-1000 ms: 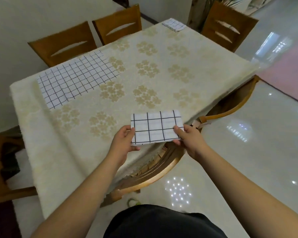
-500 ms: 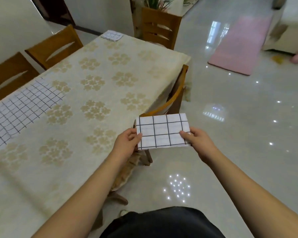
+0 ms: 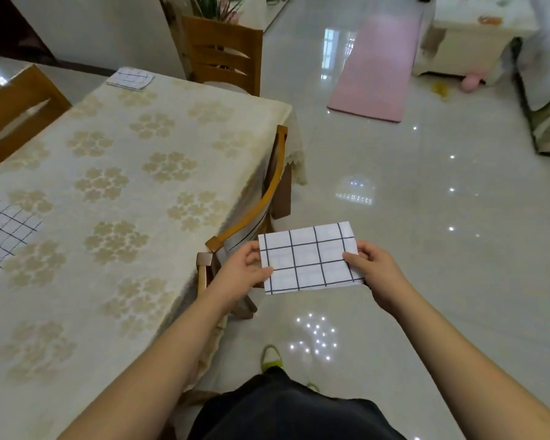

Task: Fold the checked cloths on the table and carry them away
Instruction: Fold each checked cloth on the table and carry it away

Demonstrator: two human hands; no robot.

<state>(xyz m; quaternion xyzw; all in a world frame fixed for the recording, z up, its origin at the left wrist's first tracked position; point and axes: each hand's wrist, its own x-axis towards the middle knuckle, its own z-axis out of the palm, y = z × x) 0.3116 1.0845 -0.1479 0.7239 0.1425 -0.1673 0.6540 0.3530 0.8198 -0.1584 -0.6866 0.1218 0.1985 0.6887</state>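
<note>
**Both hands on one folded cloth, off the desk**

Now held out in front of the body over the shiny floor (image 3: 426, 281), both forearms reaching forward and slightly inward. Left hand (image 3: 240, 274) pinching the left short edge of the folded cloth (image 3: 308, 258), thumb on top, fingers curled underneath. Right hand (image 3: 373, 269) pinching the right short edge the same way, thumb lying across the top face near the corner. Folded cloth stretched flat between the two hands as a small white rectangle with dark grid lines, tilted a little, far edge higher on the right. Positioned just beside the desk (image 3: 115, 217), past its right edge and in front of the curved back of a wooden chair (image 3: 261, 201) tucked under it; not touching either.

Still lying on the desk: an unfolded checked cloth (image 3: 4, 230) spread flat at the left edge of view, cut off by the frame, and a small folded checked cloth (image 3: 130, 78) at the far corner. Well apart from both hands. Further off on the floor, a pink mat (image 3: 375, 65).
</note>
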